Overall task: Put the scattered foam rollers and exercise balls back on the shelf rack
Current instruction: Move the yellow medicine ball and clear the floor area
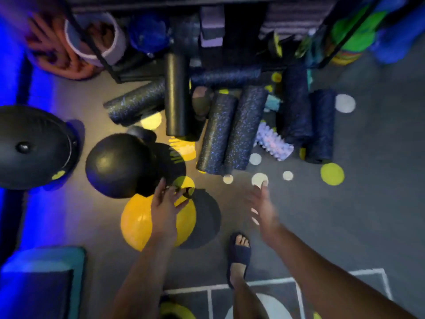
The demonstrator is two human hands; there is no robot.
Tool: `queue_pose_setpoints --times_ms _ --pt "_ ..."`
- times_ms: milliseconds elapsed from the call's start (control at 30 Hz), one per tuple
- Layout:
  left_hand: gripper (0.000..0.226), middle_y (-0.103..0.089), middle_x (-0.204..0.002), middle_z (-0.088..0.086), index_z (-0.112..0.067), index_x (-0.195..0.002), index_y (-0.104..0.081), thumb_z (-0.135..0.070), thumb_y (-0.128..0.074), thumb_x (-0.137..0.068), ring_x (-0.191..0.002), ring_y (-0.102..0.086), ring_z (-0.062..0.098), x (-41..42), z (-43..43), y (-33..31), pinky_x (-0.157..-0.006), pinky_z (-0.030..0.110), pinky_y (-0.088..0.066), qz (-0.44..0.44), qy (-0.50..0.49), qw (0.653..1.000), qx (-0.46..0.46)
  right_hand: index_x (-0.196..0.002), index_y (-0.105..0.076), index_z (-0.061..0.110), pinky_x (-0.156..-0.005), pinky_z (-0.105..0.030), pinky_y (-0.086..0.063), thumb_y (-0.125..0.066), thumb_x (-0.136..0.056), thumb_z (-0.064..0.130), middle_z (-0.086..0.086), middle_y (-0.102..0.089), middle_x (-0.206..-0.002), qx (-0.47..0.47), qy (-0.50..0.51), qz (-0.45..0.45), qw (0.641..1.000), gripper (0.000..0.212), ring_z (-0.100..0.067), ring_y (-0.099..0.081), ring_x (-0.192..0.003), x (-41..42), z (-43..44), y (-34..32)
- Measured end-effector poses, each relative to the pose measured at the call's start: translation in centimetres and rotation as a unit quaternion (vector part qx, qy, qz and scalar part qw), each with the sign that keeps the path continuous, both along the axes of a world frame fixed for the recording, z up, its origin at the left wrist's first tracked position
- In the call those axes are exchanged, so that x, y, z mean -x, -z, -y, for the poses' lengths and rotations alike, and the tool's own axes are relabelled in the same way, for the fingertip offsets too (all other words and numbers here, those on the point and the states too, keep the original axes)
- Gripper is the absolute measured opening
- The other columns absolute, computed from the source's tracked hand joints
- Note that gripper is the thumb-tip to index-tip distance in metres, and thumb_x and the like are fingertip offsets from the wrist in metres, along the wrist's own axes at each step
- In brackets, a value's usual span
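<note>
A yellow exercise ball (138, 222) lies on the grey floor at lower centre. My left hand (166, 203) hovers just over its top right, fingers spread, holding nothing. A black ball (117, 164) sits right behind the yellow one. My right hand (262, 208) is blurred, open, above bare floor. Several dark speckled foam rollers (230, 127) lie in a heap in front of the black shelf rack (96, 49). A smooth black roller (176, 95) leans against it. A small lilac knobbly roller (273, 141) lies among them.
A big black dome trainer (34, 146) sits at the left. Coloured round floor spots (332, 173) dot the floor. My sandalled foot (239, 254) stands at lower centre. A blue-green mat (43, 279) fills the lower left corner. Rolled mats and blocks crowd the rack's bottom shelf.
</note>
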State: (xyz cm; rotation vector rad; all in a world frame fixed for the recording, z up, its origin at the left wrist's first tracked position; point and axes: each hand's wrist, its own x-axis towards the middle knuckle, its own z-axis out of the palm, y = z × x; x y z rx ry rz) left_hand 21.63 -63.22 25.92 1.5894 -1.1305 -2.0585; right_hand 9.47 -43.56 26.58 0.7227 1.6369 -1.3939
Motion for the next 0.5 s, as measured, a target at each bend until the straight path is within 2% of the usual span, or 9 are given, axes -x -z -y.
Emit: queue_pose_setpoints --times_ms 67,100,200,267,367,433,500 --pt "0.027 -0.071 -0.107 0.013 -0.014 -0.130 -0.060 -0.010 -0.054 -0.104 -0.082 -0.071 0.020 5.4 -1.9 -6.7 -0.069 0.033 -0.057 0.007 0.061 0.998 0.031 -0.115 -0.069 0.018 -0.075 -0.031 -0.050 -0.040 -0.102 0.057 -0.004 -0.073 -0.104 -0.001 0.021 -0.027 0.999 0.050 -0.017 -0.066 -0.085 3.5 -2.6 -5.3" --pt "0.019 -0.073 -0.100 0.014 -0.012 -0.120 -0.065 -0.015 -0.058 -0.102 -0.079 -0.071 0.022 7.7 -3.0 -9.6 -0.067 0.034 -0.055 0.000 0.078 0.997 0.023 -0.113 -0.069 0.015 -0.069 -0.031 -0.050 -0.044 -0.104 0.051 -0.008 -0.074 -0.098 -0.005 -0.010 -0.048 0.999 0.045 -0.017 -0.065 -0.075 5.3 -4.0 -8.1" --pt "0.021 -0.069 -0.066 0.006 -0.007 -0.092 -0.069 -0.020 -0.056 -0.104 -0.056 -0.065 0.016 13.5 -5.7 -15.5 -0.052 0.027 -0.050 -0.017 0.111 0.994 0.012 -0.104 -0.068 0.011 -0.054 -0.026 -0.049 -0.051 -0.105 0.034 -0.017 -0.072 -0.091 -0.011 -0.046 -0.082 0.995 0.028 -0.020 -0.064 -0.061 9.4 -6.5 -13.4" --pt "0.030 -0.055 -0.049 -0.001 -0.010 -0.074 -0.060 -0.019 -0.059 -0.102 -0.039 -0.049 0.011 17.0 -6.9 -17.6 -0.040 0.021 -0.037 -0.004 0.128 0.992 0.022 -0.099 -0.068 0.008 -0.047 -0.021 -0.047 -0.051 -0.105 0.026 -0.018 -0.069 -0.085 -0.027 -0.054 -0.110 0.992 0.026 -0.020 -0.061 -0.057 11.2 -7.4 -15.3" --pt "0.031 -0.033 -0.045 -0.001 -0.015 -0.067 -0.045 -0.025 -0.063 -0.091 -0.037 -0.026 0.012 20.4 -7.1 -17.4 -0.040 0.022 -0.018 0.004 0.191 0.982 0.001 -0.094 -0.070 -0.002 -0.044 -0.019 -0.045 -0.053 -0.104 0.023 -0.016 -0.062 -0.072 -0.054 0.006 -0.110 0.992 0.032 -0.020 -0.054 -0.053 13.9 -8.4 -15.3" --pt "0.032 -0.030 -0.047 -0.001 -0.016 -0.069 -0.046 -0.020 -0.060 -0.097 -0.039 -0.024 0.012 22.5 -6.0 -16.3 -0.040 0.022 -0.017 0.013 0.202 0.979 -0.033 -0.087 -0.069 0.003 -0.047 -0.021 -0.045 -0.054 -0.104 0.026 -0.012 -0.059 -0.069 -0.053 0.073 -0.104 0.990 0.033 -0.016 -0.052 -0.051 16.0 -8.4 -14.1" --pt "0.026 -0.037 -0.053 0.000 -0.017 -0.075 -0.055 -0.021 -0.059 -0.101 -0.041 -0.027 0.011 24.8 -4.3 -15.5 -0.043 0.025 -0.018 0.011 0.212 0.976 -0.053 -0.085 -0.066 0.008 -0.051 -0.024 -0.044 -0.052 -0.105 0.030 -0.008 -0.056 -0.066 -0.057 0.100 -0.093 0.989 0.033 -0.012 -0.052 -0.047 18.9 -7.8 -13.0"
